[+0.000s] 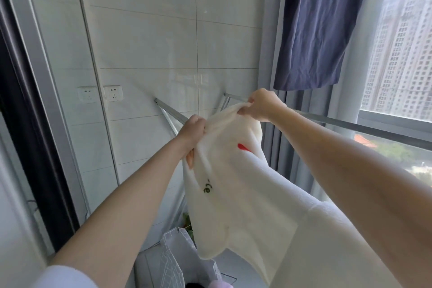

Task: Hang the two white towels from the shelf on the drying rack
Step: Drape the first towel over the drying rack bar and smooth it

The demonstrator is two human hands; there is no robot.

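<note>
A second white towel lies draped over my right forearm, nearest the camera. My left hand is clenched on the upper edge of the white towel; my right hand pinches the same edge further right. The towel hangs bunched between both hands, with a red mark and dark lettering on its face. Just behind my hands run the metal bars of the drying rack, reaching to the tiled wall. A dark blue shirt hangs above, beside the window.
</note>
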